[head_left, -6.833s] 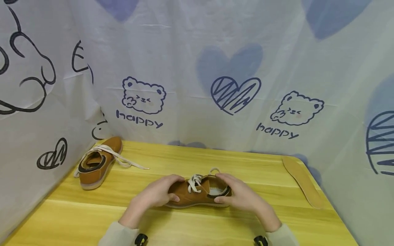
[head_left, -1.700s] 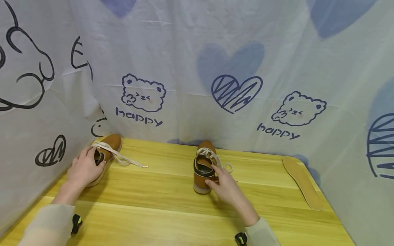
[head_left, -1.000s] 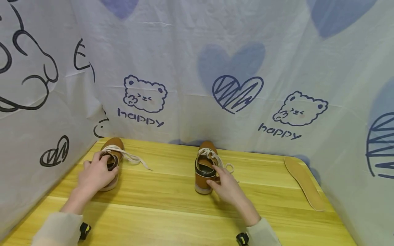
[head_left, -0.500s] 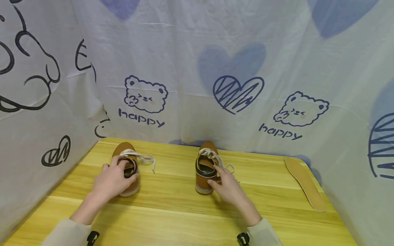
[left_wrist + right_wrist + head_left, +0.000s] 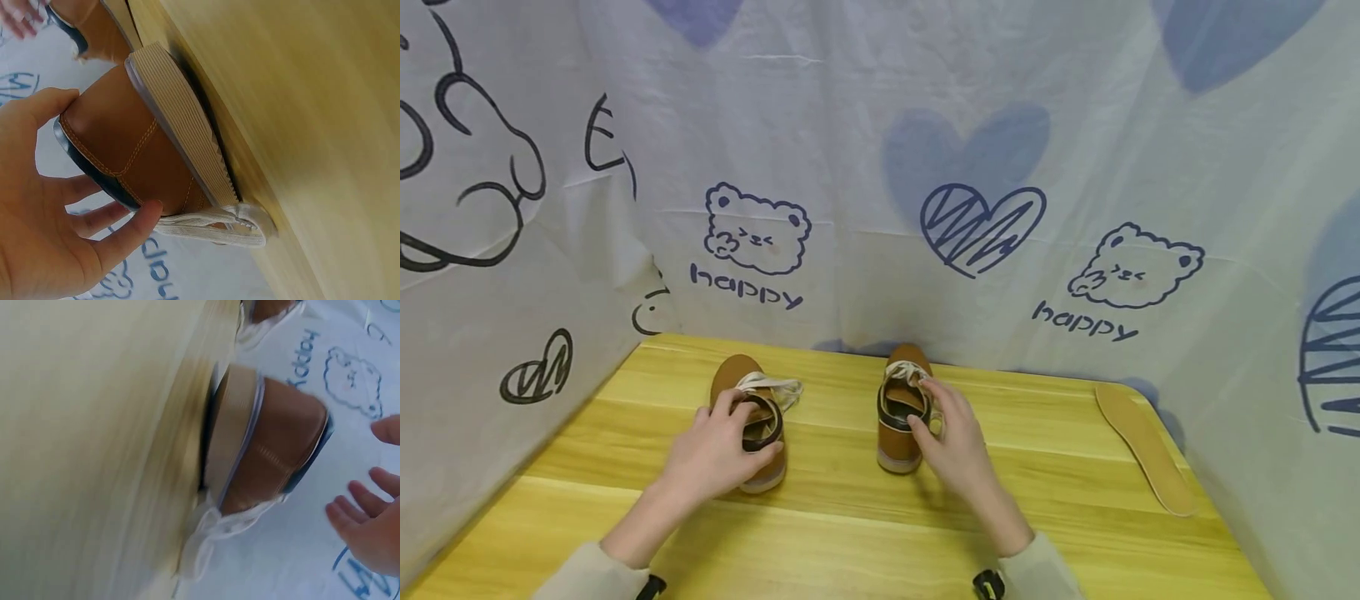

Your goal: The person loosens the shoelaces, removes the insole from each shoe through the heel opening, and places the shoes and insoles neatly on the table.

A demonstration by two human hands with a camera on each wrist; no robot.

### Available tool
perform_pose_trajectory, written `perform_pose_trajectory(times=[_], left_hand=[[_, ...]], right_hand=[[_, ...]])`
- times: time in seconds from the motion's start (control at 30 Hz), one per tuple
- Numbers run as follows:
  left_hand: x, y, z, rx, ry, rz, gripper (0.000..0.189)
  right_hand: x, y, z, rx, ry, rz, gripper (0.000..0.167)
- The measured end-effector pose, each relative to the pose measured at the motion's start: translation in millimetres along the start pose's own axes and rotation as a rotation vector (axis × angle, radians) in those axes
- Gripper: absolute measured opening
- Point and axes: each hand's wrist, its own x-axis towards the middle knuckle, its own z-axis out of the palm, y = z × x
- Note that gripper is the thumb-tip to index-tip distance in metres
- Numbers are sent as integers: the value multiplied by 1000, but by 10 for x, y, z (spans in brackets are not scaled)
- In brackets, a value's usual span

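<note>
While your left hand (image 5: 709, 454) grips one brown leather-look lace-up shoe (image 5: 134, 134), your right hand (image 5: 958, 437) holds nothing

Left of centre in the lower half of the head view, your left thumb is at the shoe's heel and your fingers are on its black collar; whether its sole rests fully on the yellow wood-grain table (image 5: 820, 554) is hard to tell. The matching brown shoe (image 5: 897, 442) stands upright near the lower centre, your spread right fingers just beside it and apart from it in the right wrist view.

Watch the flat white laces (image 5: 786, 388) on the gripped shoe's right side: any slide that way could trap them under the sole. Because you hold only the heel end, the toe could swing. Your right fingers, so near, might nudge the standing shoe askew. At the right of the frame, the flat tan insole (image 5: 1142, 450) lies well clear.

You can read "happy" twice on the printed white cloth backdrop (image 5: 868, 300), beneath bear drawings (image 5: 758, 229) left and right of centre. No brand is legible on either shoe.
</note>
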Motion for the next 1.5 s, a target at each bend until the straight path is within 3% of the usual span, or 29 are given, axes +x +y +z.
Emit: perform_pose_trajectory(times=[0.1,0.27,0.43,0.6,0.7,1.0,1.23,1.4,1.5], left_hand=[[-24,96,18,-8,5,33,65],[-62,231,59,0,18,100,67],[-98,332,101,4,-6,160,74],[-158,407,137,-11,-37,205,79],[-201,459,149,-25,-44,232,80],[-306,559,194,-47,-5,359,66],[-269,557,147,-125,-4,385,52],[-177,489,117,-174,99,429,35],[-112,447,125,-215,134,450,36]], right_hand=[[-19,-104,46,48,59,-120,51],[-87,-289,179,88,-33,-195,51],[-156,-425,329,102,-215,-159,54],[-199,-491,432,80,-417,-25,62],[-212,-499,463,28,-476,44,71],[-197,-491,513,-11,-453,14,72],[-216,-428,388,11,-460,28,68],[-238,-305,216,46,-487,41,69],[-260,-213,76,81,-538,73,69]])
